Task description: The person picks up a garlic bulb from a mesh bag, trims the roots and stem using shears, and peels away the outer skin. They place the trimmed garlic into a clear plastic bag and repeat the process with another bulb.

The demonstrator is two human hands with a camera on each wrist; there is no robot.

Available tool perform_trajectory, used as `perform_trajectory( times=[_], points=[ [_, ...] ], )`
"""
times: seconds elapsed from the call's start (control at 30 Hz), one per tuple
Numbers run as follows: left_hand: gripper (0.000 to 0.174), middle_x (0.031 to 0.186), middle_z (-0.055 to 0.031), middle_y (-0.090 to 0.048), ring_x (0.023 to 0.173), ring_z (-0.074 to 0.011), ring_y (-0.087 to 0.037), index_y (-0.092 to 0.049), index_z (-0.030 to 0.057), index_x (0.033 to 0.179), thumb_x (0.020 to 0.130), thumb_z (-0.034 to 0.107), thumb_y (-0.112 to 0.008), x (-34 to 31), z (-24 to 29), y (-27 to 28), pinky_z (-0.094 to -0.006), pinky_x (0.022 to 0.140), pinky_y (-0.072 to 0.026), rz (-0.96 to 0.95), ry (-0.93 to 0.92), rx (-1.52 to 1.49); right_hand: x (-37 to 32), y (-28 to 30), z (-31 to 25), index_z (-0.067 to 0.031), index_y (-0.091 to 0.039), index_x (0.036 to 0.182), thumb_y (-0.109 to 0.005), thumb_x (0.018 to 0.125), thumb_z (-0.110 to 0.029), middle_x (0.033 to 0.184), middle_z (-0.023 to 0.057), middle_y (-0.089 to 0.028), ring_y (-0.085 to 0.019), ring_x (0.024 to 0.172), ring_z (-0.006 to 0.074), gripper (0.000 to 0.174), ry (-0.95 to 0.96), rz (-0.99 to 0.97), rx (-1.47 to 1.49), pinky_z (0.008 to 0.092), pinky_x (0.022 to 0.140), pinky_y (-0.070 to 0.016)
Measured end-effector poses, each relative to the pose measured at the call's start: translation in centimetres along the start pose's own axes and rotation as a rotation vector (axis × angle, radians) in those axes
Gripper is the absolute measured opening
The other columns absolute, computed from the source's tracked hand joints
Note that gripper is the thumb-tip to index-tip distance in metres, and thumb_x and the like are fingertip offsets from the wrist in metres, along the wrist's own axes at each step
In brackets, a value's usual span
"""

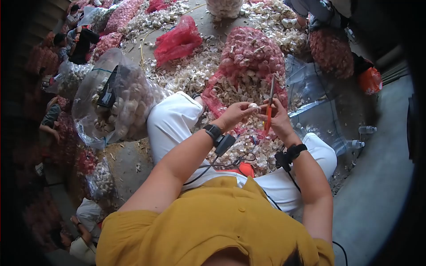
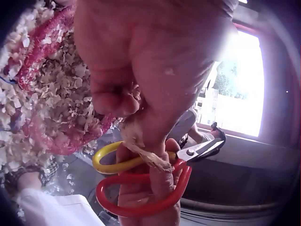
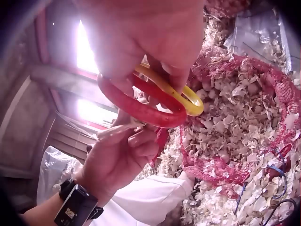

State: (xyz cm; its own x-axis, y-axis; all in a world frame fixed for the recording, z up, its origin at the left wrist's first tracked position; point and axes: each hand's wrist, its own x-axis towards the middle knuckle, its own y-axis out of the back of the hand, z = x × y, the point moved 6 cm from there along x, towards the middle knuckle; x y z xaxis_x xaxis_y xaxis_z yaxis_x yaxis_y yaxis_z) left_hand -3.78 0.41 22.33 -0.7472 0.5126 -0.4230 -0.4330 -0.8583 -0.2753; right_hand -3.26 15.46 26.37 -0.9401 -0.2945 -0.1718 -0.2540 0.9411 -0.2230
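The left hand [image 1: 237, 114] pinches a whitish garlic bulb [image 1: 253, 106] over the opened red net bag. In the left wrist view a dry, papery stalk [image 2: 149, 157] hangs from the fingers of the left hand [image 2: 141, 70]. The right hand [image 1: 278, 120] grips scissors [image 1: 269, 113] with red and yellow handles, blades pointing away from the body in the head view. In the right wrist view the fingers of the right hand [image 3: 146, 47] pass through the handle loops [image 3: 150, 110], close above the left hand [image 3: 115, 160]. The bulb is mostly hidden in both wrist views.
A red net bag [image 1: 250, 53] of garlic lies ahead, with loose skins [image 1: 186, 73] around it. At left stands a clear plastic bag [image 1: 88, 95] of bulbs. Plastic sheeting [image 1: 317, 106] and bottles [image 1: 367, 129] lie at right. Other people sit around the edges.
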Motion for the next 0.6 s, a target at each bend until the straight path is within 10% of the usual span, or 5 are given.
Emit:
perform_trajectory(
  times=[0.47,0.6],
  points=[
    [0.033,0.084,0.0002,-0.058,0.071,-0.0070,-0.052,-0.052,0.0077,0.114,0.086,0.018,-0.064,-5.7,2.8,0.6,-0.0218,0.061,-0.0435,0.103,-0.371,-0.127,-0.5,-4.9,0.2,-0.0045,-0.053,0.106,-0.071,0.070,-0.007,0.082,0.0051,-0.061,-0.057,0.072,0.0113,0.041,-0.021,0.211,-0.327,0.0245,0.063,-0.0461],
    [0.024,0.070,0.0044,-0.049,0.057,-0.0055,-0.043,-0.054,0.0116,0.103,0.090,0.032,-0.055,-5.5,1.5,-0.9,-0.0200,0.049,-0.0330,0.031,-0.237,-0.323,-1.2,-6.5,-2.6,-0.0032,-0.054,0.108,-0.073,0.070,-0.010,0.078,0.0066,-0.062,-0.056,0.069,0.0096,0.043,0.052,0.115,-0.631,0.0262,0.061,-0.0464]
  ],
)
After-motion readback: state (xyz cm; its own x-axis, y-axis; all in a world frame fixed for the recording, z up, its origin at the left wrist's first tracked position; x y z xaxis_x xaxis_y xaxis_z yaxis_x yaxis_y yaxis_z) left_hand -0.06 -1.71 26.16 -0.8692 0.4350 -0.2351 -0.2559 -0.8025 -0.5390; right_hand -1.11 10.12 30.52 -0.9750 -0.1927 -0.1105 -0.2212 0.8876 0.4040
